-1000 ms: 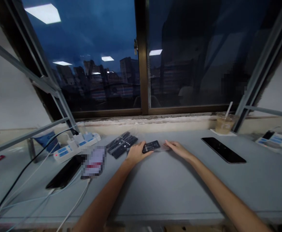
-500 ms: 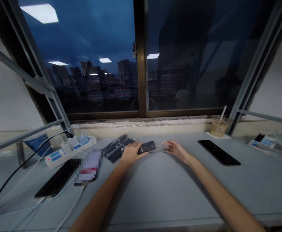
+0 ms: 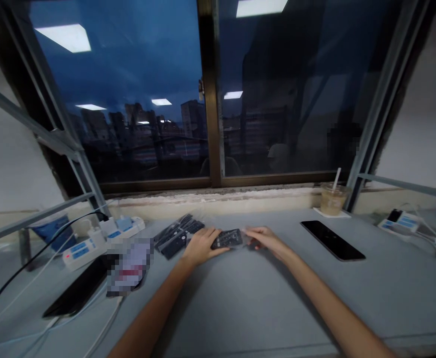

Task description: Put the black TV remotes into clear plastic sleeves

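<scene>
My left hand [image 3: 200,246] is closed over the left end of a small dark rectangular packet [image 3: 228,239] with pale marks, in what looks like clear plastic. The packet lies low over the table between my hands; its left end is covered by my fingers. My right hand [image 3: 266,240] pinches the clear plastic at the packet's right end, thumb and forefinger together. Just left of my left hand lie several similar dark strips in clear plastic [image 3: 169,239], overlapping one another.
Left of the hands are a white power strip [image 3: 79,253] with plugs and cables, a black phone [image 3: 81,286] and a blurred-out phone [image 3: 130,268]. To the right lie another black phone [image 3: 332,240], a drink cup with a straw [image 3: 332,201] and a second power strip [image 3: 397,221].
My right hand has come in closer to the packet's right end and its fingers have closed on the plastic there. My left hand keeps its hold. The whole view has shifted slightly.
</scene>
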`<state>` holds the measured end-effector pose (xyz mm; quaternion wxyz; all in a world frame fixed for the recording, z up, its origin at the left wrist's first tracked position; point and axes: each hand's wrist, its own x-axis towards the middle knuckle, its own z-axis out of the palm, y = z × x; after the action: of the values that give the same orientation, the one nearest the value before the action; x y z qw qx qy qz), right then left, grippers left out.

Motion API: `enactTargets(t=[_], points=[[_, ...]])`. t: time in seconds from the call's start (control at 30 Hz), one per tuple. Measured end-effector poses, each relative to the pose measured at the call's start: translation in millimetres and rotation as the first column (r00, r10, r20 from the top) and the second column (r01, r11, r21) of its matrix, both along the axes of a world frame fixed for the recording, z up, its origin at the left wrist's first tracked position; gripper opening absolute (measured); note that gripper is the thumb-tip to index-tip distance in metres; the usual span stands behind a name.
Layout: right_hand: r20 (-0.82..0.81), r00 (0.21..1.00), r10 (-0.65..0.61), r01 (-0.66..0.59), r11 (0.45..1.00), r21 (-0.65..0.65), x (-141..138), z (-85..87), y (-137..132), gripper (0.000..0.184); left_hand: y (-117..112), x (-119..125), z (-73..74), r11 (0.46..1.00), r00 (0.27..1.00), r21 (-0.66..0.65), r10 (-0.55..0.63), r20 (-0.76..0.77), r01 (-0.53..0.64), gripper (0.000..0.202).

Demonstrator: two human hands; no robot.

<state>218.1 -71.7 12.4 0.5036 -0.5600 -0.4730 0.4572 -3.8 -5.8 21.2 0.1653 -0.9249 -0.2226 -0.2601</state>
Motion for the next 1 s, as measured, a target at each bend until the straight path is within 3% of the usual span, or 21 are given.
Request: enactTargets(t=[0.37, 0.63, 1.0], points=[[0.111, 0.990, 0.089, -0.087, 0.996, -0.024, -7.6, 5.3, -7.4, 0.044, 0.4, 1.1, -0.8, 0.999, 0.999, 0.019, 0.032, -0.004, -0.032, 0.052], [0.112, 0.990, 0.087, -0.076, 0.992, -0.103, -7.2, 0.1, -6.1, 0.034, -1.9, 5.0, -4.6, 0.999, 0.998, -0.049, 0.015, -0.060, -0.018, 0.052], [0.043, 0.996, 0.079, -0.079, 0.997, 0.005, -8.0, -0.7, -5.6, 0.035, 7.1, -3.6, 2.8, 0.988, 0.995, -0.145, 0.042, -0.093, -0.055, 0.036]])
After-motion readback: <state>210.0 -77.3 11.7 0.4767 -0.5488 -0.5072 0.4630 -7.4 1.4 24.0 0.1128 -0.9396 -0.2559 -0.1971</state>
